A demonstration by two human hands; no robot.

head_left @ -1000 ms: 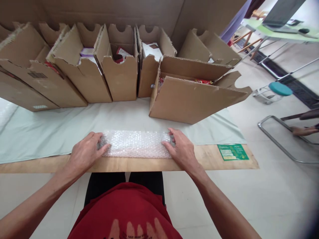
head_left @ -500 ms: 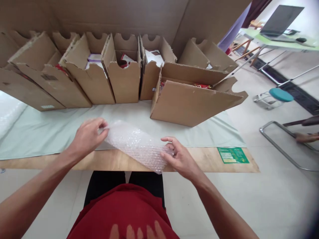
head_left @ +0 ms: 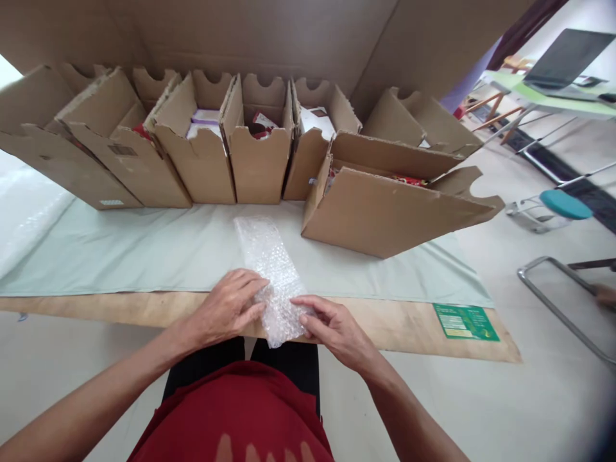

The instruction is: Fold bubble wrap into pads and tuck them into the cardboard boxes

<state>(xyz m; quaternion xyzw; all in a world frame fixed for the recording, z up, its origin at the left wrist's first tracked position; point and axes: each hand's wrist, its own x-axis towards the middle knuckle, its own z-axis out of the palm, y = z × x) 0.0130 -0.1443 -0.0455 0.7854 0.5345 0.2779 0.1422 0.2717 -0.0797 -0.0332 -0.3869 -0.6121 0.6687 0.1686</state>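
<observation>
A clear bubble wrap bag (head_left: 275, 263) lies slantwise over the pale green cloth (head_left: 202, 247), its near end reaching past the table's wooden edge. My left hand (head_left: 235, 301) grips the left side of the bag near that end, fingers and thumb closed on it. On the opposite side, my right hand (head_left: 332, 324) pinches the bag's right edge between thumb and fingers. Whether anything is inside the bag, I cannot make out.
Several open cardboard bins (head_left: 260, 154) stand in a row behind the cloth, small boxes in some. One cardboard bin (head_left: 385, 205) sits slantwise in front at right. A green card (head_left: 466, 322) lies on the wooden edge. More bubble wrap (head_left: 29, 212) is at far left.
The bubble wrap bag has turned so that its length points more away from me. My left hand has come right and nearer, from its far corner to its near left side. The view has shifted slightly.
</observation>
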